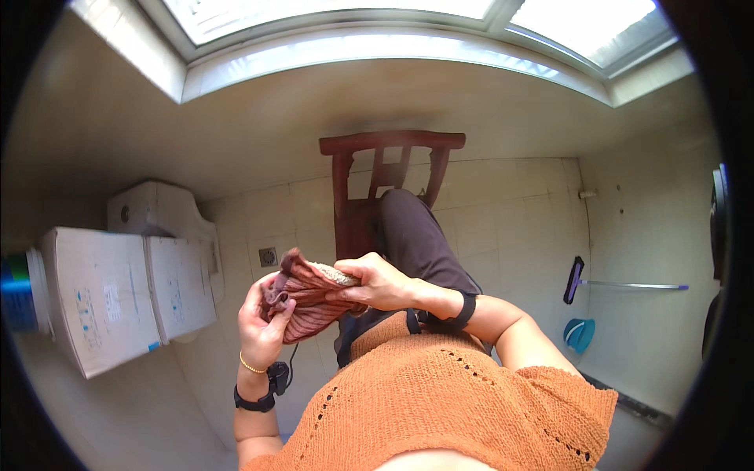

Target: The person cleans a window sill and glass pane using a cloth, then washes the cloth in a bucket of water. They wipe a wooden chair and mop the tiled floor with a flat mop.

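Note:
A reddish-brown ribbed cloth item (318, 303) is stretched between my two hands, above the floor and just in front of my body. It looks like knitwear, but its exact kind cannot be told. Cream fleecy pile shows along its upper right edge. My left hand (265, 329) pinches the bunched, darker end, with the thumb on the near side. At the other end, my right hand (377, 285) grips the pile edge between thumb and fingers. A dark red wooden chair (392, 141) stands beyond my hands, and my bent leg (415, 241) partly covers its seat.
Two stacked cardboard boxes (109, 300) stand at left beside a white toilet (156, 206). A floor drain (268, 256) lies near my left hand. At right are a purple-headed broom (574, 280) and a blue bucket (579, 335). A window (353, 17) runs along the far wall.

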### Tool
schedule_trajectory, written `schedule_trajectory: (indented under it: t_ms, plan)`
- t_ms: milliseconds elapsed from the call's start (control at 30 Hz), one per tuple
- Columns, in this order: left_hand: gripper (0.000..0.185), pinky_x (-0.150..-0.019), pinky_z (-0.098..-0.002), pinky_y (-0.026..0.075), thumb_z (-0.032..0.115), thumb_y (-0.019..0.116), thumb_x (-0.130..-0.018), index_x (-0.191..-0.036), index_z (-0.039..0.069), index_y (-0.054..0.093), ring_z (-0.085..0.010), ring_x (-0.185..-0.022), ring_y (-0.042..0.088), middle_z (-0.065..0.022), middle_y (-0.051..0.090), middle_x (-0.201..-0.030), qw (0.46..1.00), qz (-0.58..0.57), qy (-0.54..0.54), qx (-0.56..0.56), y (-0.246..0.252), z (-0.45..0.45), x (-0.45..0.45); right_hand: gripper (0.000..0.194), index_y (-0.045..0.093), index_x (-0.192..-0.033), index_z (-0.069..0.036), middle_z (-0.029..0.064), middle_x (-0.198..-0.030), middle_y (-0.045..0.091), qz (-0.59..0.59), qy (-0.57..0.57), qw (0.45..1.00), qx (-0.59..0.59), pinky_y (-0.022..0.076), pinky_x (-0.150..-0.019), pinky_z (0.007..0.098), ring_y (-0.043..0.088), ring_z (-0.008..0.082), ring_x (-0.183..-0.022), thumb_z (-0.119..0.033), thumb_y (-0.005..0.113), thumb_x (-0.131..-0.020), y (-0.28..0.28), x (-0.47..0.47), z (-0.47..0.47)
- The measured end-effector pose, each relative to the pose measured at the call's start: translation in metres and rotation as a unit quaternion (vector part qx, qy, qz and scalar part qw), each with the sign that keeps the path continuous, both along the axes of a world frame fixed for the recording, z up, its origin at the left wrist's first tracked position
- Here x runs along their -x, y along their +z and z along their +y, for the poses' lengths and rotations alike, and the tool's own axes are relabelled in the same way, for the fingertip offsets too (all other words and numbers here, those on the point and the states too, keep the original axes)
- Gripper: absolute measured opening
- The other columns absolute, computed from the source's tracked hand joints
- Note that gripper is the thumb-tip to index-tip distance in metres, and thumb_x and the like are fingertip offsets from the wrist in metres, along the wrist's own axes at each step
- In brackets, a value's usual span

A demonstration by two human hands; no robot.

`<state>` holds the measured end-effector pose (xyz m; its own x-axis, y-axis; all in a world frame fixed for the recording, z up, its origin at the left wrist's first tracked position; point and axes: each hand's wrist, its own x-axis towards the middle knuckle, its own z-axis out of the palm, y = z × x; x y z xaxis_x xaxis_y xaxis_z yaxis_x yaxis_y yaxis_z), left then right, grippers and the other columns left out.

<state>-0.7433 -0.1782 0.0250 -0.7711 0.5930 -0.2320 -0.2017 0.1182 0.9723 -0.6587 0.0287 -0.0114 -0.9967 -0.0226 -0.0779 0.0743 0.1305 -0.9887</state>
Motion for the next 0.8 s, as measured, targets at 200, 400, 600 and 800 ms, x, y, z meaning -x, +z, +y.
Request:
schedule_trajectory:
  t_ms: [200,400,600,800]
  plan:
    - [0.024,-0.083,-0.0225,0.043,0.008,0.058,-0.090,-0.110,-0.003,0.054,-0.0089,-0.092,0.056,-0.0036,0.061,-0.100,0.993,0.098,0.071,-0.014,0.004,0.028,0.028,0.016,0.053,-0.078,0.002,0.0112,-0.066,0.047,0.174,-0.077,0.980,-0.058,0.0402,-0.053,0.0315,0.046,0.0262,-0.058,-0.001,0.067,-0.070,0.044,0.016,0.063]
    - [0.018,-0.075,-0.0196,0.042,0.012,0.055,-0.093,-0.105,-0.002,0.056,-0.0070,-0.081,0.053,-0.0017,0.061,-0.092,0.992,0.119,0.040,-0.018,0.035,0.106,0.085,0.024,0.060,-0.100,0.002,0.0090,-0.078,0.057,0.135,-0.044,0.989,0.042,0.0430,-0.064,0.0253,0.048,0.0110,-0.069,-0.007,0.068,-0.080,0.075,0.052,0.154]
    - [0.047,-0.097,-0.0372,0.039,0.031,0.054,-0.091,-0.124,-0.002,0.046,-0.0214,-0.107,0.054,-0.0128,0.056,-0.116,0.982,0.026,-0.047,-0.179,0.140,0.191,0.146,0.035,0.056,-0.116,-0.001,0.0005,-0.095,0.060,-0.039,0.047,0.935,0.349,0.0433,-0.079,0.0247,0.052,0.0084,-0.086,-0.018,0.064,-0.087,0.142,0.099,0.248]
    - [0.069,-0.101,-0.0405,0.034,0.052,0.047,-0.090,-0.135,0.001,0.036,-0.0206,-0.121,0.044,-0.0067,0.048,-0.131,0.925,-0.306,-0.125,-0.189,0.135,0.283,0.152,0.055,0.041,-0.130,-0.002,0.0075,-0.116,0.055,-0.064,-0.049,0.875,0.477,0.0440,-0.092,0.0290,0.054,0.0129,-0.104,-0.019,0.066,-0.085,0.174,0.135,0.273]
